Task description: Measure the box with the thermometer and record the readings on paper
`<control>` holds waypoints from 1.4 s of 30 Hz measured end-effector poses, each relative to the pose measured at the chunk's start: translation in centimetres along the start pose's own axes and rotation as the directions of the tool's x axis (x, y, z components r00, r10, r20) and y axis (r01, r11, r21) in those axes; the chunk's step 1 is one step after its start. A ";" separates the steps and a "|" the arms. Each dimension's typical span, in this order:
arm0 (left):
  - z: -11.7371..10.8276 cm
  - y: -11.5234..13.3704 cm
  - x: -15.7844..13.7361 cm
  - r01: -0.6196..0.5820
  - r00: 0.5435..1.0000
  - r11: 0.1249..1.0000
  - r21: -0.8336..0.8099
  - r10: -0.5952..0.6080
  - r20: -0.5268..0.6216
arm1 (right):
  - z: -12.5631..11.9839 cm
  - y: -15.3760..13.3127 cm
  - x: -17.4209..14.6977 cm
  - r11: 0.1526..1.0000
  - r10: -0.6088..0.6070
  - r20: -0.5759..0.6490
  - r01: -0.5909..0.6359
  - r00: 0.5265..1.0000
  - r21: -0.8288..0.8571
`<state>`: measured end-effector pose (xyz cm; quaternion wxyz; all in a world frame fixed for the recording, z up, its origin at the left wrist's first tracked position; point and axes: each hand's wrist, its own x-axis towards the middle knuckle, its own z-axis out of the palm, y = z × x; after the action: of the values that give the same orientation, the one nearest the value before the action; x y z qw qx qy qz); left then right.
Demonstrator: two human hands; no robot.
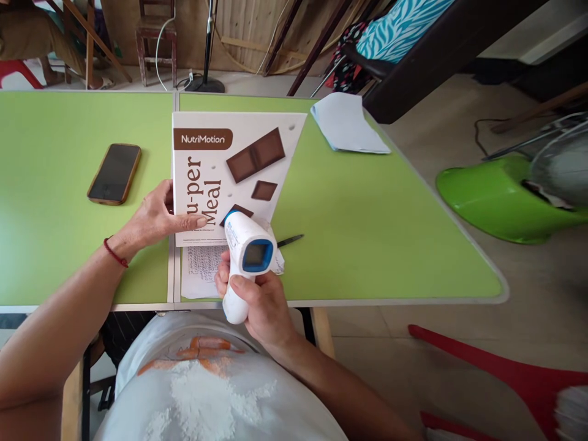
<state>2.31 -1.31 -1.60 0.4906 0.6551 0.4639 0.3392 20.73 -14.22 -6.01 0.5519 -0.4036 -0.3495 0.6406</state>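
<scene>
NutriMotion box (236, 177) is clasped in the left hand (155, 214), thumb across its front, just beyond the right hand (270, 306), which grips a white thermometer gun (239, 242); holding both steady should work best.

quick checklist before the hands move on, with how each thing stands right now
1. Left hand has the box: ok, thumb across its front.
2. Right hand grips the thermometer: ok, wrapped around the handle.
3. Screen shows a reading: cannot tell, no digits can be made out.
4. Written sheet fully visible: not ok, partly hidden by box and thermometer.
5. Phone apart from the left hand: ok, flat on the table.
</scene>
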 end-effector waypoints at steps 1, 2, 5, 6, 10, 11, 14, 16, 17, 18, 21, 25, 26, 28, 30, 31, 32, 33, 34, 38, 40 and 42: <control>-0.1 0.1 0.0 -0.008 1.000 1.000 -0.005 0.008 0.012 | 0.0 0.0 0.0 1.000 0.002 0.003 -0.002 1.000 0.001; -0.2 0.2 0.0 -0.017 1.000 1.000 0.001 0.016 0.023 | 0.0 0.0 0.0 1.000 0.004 0.009 -0.004 1.000 0.003; -0.5 0.3 0.0 -0.012 0.999 0.998 0.062 0.010 0.039 | 0.0 -0.1 0.1 1.000 0.001 0.034 -0.002 0.999 0.013; -0.5 0.3 0.0 -0.005 0.999 0.997 0.074 0.002 0.041 | 0.1 -0.1 0.1 1.000 0.001 0.042 -0.002 0.999 0.016; -0.4 -0.1 0.0 -0.014 1.000 0.999 0.031 0.014 0.027 | 0.3 -0.3 0.0 1.000 0.021 0.026 -0.021 0.999 0.019; -0.3 -0.3 0.0 -0.021 1.000 1.000 0.013 0.021 0.021 | 0.3 -0.4 0.0 0.999 0.029 0.021 -0.030 0.999 0.018; -0.2 -0.3 -0.1 -0.052 0.998 0.997 -0.052 0.053 0.023 | 0.1 -0.9 -0.1 0.999 0.046 0.034 -0.046 0.998 -0.009; -0.3 0.0 -0.2 -0.102 0.994 0.990 -0.096 0.105 0.022 | -0.4 -1.7 0.1 0.997 0.036 0.042 -0.033 0.998 -0.071; -0.4 0.2 -0.2 -0.132 0.991 0.985 -0.113 0.135 0.016 | -0.8 -2.3 0.3 0.992 0.014 0.041 -0.009 0.999 -0.130; -0.5 0.3 -0.2 -0.160 0.987 0.979 -0.125 0.163 0.007 | -1.3 -3.1 0.5 0.977 -0.029 0.035 0.035 0.999 -0.210; -1.1 0.3 -0.1 -0.209 0.977 0.972 -0.109 0.204 -0.057 | -3.9 -6.0 1.7 0.777 -0.285 0.055 0.264 0.957 -0.572; -1.6 -1.0 0.7 -0.255 0.956 0.967 0.002 0.253 -0.151 | -8.6 -9.0 4.3 0.202 -0.410 0.254 0.359 0.876 -0.911; -1.6 -1.4 1.0 -0.269 0.951 0.963 0.015 0.268 -0.155 | -9.6 -9.3 5.0 0.098 -0.390 0.298 0.361 0.871 -0.927; -1.5 -2.1 1.4 -0.288 0.945 0.957 0.026 0.289 -0.151 | -11.3 -9.1 6.5 -0.044 -0.347 0.352 0.360 0.869 -0.932; -1.4 -2.5 1.6 -0.301 0.942 0.952 0.053 0.306 -0.141 | -12.4 -8.3 7.7 -0.120 -0.327 0.375 0.355 0.867 -0.927; -1.4 -2.6 1.7 -0.307 0.940 0.949 0.068 0.314 -0.134 | -12.7 -7.8 8.3 -0.137 -0.325 0.380 0.355 0.866 -0.925; -1.3 -2.6 1.8 -0.311 0.940 0.947 0.078 0.318 -0.126 | -12.8 -7.3 8.7 -0.142 -0.327 0.382 0.354 0.865 -0.924; -1.4 -2.5 1.8 -0.307 0.942 0.948 0.081 0.315 -0.113 | -12.9 -7.0 9.1 -0.139 -0.329 0.381 0.354 0.864 -0.925; -1.4 -2.4 1.8 -0.293 0.949 0.953 0.076 0.300 -0.098 | -12.8 -6.7 9.4 -0.129 -0.332 0.376 0.353 0.865 -0.926; -2.2 -1.8 1.5 -0.196 0.973 0.969 0.154 0.211 -0.090 | -12.4 -7.0 9.4 -0.099 -0.356 0.358 0.346 0.863 -0.933; -2.8 -1.6 1.1 -0.172 0.966 0.935 0.309 0.222 -0.134 | -12.2 -7.5 8.5 -0.111 -0.407 0.353 0.338 0.843 -0.935; -3.3 -1.5 0.4 -0.134 0.961 0.859 0.495 0.234 -0.147 | -12.0 -7.8 7.3 -0.135 -0.454 0.361 0.337 0.815 -0.932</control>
<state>-0.92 0.27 -2.13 0.2284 0.7597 0.5157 0.3238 34.41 -5.83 -5.12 0.2913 -0.5677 -0.7700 -0.0042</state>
